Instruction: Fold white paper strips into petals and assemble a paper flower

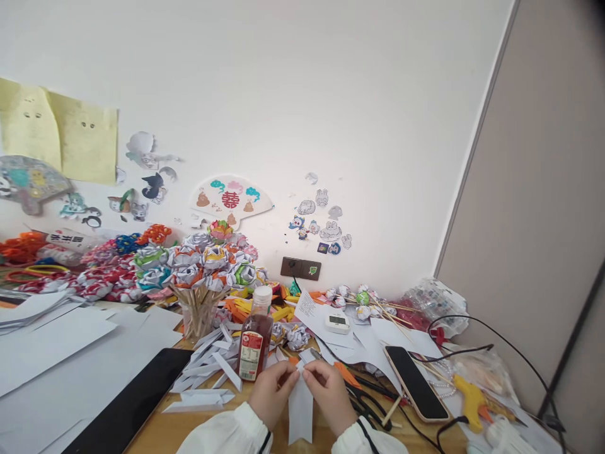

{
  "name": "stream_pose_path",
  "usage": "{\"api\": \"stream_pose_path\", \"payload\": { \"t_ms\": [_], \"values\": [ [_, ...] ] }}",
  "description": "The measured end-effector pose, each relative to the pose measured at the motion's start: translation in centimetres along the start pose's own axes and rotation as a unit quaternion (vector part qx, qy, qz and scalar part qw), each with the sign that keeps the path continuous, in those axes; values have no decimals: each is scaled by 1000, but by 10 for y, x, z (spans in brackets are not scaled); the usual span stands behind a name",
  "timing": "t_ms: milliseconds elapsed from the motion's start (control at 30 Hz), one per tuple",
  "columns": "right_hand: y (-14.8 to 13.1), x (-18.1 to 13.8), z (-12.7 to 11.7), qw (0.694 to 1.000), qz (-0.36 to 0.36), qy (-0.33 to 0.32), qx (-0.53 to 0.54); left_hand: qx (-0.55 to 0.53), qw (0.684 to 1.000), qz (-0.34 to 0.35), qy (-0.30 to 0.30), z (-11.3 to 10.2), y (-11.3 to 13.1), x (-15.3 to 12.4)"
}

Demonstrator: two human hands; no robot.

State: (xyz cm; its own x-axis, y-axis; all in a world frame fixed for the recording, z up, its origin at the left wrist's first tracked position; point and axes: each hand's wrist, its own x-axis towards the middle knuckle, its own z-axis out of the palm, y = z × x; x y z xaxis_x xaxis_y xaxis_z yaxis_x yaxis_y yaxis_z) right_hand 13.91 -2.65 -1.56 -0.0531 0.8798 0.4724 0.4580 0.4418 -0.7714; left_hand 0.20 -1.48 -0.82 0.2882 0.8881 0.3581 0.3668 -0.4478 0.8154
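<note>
So there's this person at a wooden desk, both bare hands on one white paper strip. Easiest landmark is the bottle, the upright one with the white cap and reddish-brown liquid. The strip is in front of it and a bit to the right, hanging down from the fingers, with a crease down it and a notched bottom end

Left hand is just in front of the bottle, thumb and finger together, its grip pinched on the strip's top end. Right hand is further right of the bottle, its grip pinched on that same end, so the two are nearly meeting. White sleeves on both arms

Left of the bottle there's a messy heap of folded white strips, then a black slab and big white sheets further out. A clear cup of sticks is behind it to the left, with a load of paper flowers past that. Right of the bottle: black-handled scissors, a phone lying flat and, well off, a yellow glue gun
</note>
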Motion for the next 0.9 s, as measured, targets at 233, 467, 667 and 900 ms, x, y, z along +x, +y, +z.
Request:
{"api": "stream_pose_path", "payload": {
  "t_ms": [233,467,667,900],
  "values": [
    [-2,-1,0,999,-16,15,-31,22,999,23,-5,3,-3,-1],
    [-3,-3,3,1000,-8,21,-6,23,999,10,-46,7,-4,0],
    [-3,-2,2,999,-10,-8,47,-53,998,-23,-37,-1,-3,3],
    [-3,-1,0,999,2,47,8,-121,988,-60,-69,6,-6,2]
  ]
}}
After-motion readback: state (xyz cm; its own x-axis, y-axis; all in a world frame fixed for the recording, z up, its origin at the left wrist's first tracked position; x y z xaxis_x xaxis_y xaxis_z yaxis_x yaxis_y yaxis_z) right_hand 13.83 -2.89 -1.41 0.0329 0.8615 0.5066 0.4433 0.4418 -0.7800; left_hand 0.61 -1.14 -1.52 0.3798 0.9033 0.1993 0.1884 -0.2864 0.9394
